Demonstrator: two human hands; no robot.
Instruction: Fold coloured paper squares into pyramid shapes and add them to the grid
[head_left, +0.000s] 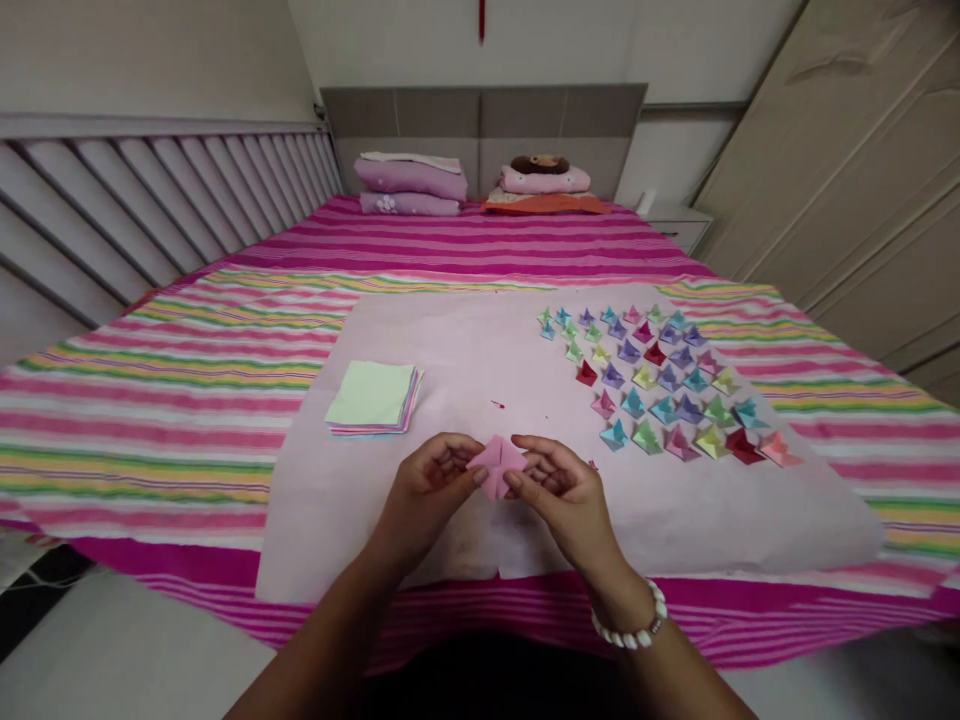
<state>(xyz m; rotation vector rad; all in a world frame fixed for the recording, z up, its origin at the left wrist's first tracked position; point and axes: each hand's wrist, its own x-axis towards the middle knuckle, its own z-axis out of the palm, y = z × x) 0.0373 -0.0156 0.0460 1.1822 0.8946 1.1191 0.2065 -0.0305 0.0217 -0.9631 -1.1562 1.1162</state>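
Note:
A pink folded origami paper (496,468), roughly diamond-shaped with a crease down its middle, is held up between both hands over the large pale sheet (465,340). My left hand (439,480) pinches its left corner between thumb and fingers. On the opposite corner, my right hand (559,488) has the same kind of pinch; a white beaded bracelet (634,625) circles that wrist. To the left lies a stack of square paper (373,395), pale green on top with other colours beneath. Several small folded paper boats (664,408) in many colours stand in rows at the right.
The sheet lies on a bed with a striped cover (150,400). A small red object (498,404) rests on the sheet beyond my hands. White rails (180,190) line the left side. Folded bedding (411,180) sits by the headboard (480,120), and a wardrobe (847,180) stands right.

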